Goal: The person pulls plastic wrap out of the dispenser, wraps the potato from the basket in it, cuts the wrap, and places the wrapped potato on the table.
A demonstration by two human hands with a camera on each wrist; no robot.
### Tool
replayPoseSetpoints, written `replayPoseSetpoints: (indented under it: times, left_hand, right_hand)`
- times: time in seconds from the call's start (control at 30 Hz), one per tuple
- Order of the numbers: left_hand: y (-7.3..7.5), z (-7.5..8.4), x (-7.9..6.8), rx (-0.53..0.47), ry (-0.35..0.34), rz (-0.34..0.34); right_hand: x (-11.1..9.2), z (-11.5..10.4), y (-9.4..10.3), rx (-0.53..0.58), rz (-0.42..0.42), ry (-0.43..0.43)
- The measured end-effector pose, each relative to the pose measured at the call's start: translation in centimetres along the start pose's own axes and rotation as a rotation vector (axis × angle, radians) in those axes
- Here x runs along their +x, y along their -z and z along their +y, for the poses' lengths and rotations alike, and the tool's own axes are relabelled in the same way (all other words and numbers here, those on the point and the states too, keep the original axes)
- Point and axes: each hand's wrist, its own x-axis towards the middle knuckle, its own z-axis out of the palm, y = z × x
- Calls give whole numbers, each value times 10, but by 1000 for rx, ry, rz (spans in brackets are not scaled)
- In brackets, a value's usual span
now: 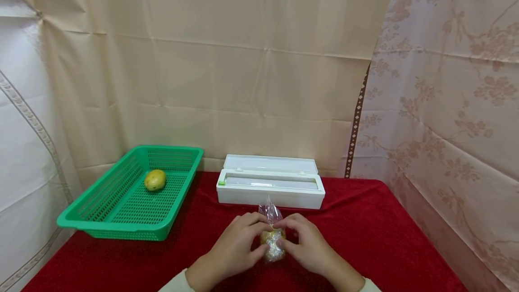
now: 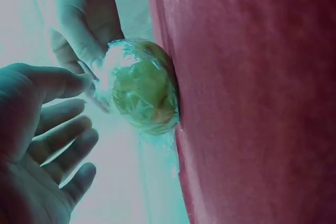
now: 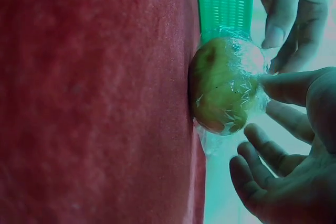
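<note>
A yellow fruit wrapped in clear cling film point(image 1: 273, 242), mango-like, rests on the red cloth between both hands. Crinkled layers of the film cover its top in both wrist views, and a loose flap of film point(image 1: 270, 211) spreads out behind it. My left hand point(image 1: 242, 241) comes in from the left, its thumb and index finger pinching at the film's edge while the other fingers stay loosely bent. From the right, my right hand point(image 1: 309, 244) pinches the film on top of the fruit, thumb against the wrap; its remaining fingers point(image 3: 257, 163) curve loosely beside it.
Behind the hands stands a white cling film dispenser point(image 1: 270, 198), lid raised, with a roll inside and a small green piece at its left end. A green plastic basket point(image 1: 170, 213) at the left holds one yellow mango-like fruit point(image 1: 155, 180). Curtains point(image 1: 243, 80) hang behind the table.
</note>
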Motion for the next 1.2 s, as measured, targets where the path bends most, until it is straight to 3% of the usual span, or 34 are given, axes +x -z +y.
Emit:
replayPoseSetpoints:
  times: [0.27, 0.47, 0.63, 0.77, 1.0, 1.2]
  left_hand:
    - [-1, 2, 1, -31, 29, -126]
    - [-4, 0, 1, -69, 53, -109]
    - [0, 0, 1, -132, 49, -133]
    - [1, 2, 1, -107, 18, -145]
    - [-6, 1, 1, -54, -2, -85]
    - [-6, -1, 2, -70, 26, -94]
  right_hand:
    - [1, -1, 0, 37, -62, -20]
    - [1, 1, 1, 18, -66, 0]
    - [2, 5, 2, 57, -53, -37]
    - [2, 5, 1, 30, -40, -31]
    - [1, 3, 1, -46, -40, 24]
    - [1, 3, 1, -34, -39, 22]
